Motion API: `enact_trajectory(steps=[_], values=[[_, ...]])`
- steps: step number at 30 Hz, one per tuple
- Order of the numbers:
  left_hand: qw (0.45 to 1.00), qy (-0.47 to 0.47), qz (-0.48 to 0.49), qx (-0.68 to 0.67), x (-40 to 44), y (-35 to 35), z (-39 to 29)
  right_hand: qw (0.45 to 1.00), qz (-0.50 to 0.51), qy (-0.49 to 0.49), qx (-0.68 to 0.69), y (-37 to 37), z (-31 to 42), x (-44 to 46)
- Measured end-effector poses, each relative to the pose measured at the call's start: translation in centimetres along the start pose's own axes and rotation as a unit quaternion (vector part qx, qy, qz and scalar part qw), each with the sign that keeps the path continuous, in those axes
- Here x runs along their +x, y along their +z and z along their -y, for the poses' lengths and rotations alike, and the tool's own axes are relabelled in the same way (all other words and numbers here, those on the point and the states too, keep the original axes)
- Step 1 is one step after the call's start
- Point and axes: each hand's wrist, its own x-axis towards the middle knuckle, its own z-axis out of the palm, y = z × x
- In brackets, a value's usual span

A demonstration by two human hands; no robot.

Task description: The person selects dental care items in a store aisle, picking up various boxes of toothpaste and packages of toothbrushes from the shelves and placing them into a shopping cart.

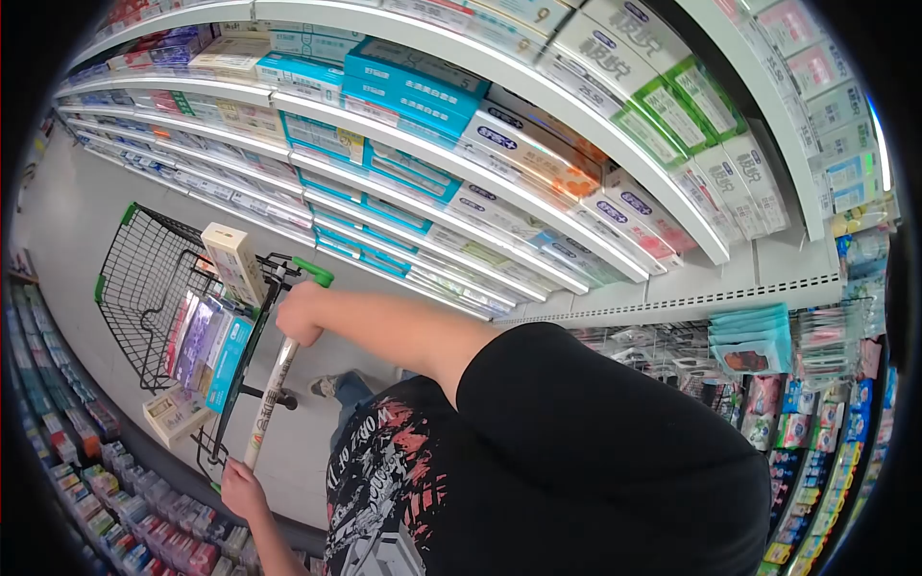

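Observation:
Both hands are on the push bar (272, 398) of a black wire shopping cart (144, 278). My right hand (301, 313) is wrapped round the upper end of the bar, beside a green cap. At the bar's lower end my left hand (244, 490) is closed round it. Near my right hand a cream box (233, 259) stands tilted at the cart's edge. Purple boxes (200, 341) and a blue box (230, 355) lie together by the bar side of the cart. Another cream box (177, 416) sits near its lower corner.
Long shelves (403, 101) of boxed goods run along the top and right. A lower shelf (125, 499) with small packages curves along the left and bottom. Hanging packets (749, 341) are at the right. Grey floor (82, 202) shows around the cart, with a shoe (325, 386) below me.

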Motion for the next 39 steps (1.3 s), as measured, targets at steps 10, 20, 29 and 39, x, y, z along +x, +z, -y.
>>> enact_trajectory(steps=[10,20,29,39], values=[[0.999,-0.009,-0.044,0.023,-5.6,0.4,-1.8,1.0,0.002,-0.02,-0.01,3.2,0.8,-4.8],[0.996,-0.012,-0.081,0.026,-9.3,-0.3,-3.2,0.856,-0.473,-0.186,0.099,9.9,-1.7,-13.7],[0.997,0.001,-0.074,0.01,-11.7,-1.7,-5.8,0.774,-0.49,0.4,0.012,-2.9,-18.0,-36.3],[0.998,-0.008,-0.066,0.009,-12.5,-2.2,-6.9,0.8,-0.437,0.41,-0.026,-2.0,-20.1,-37.7]])
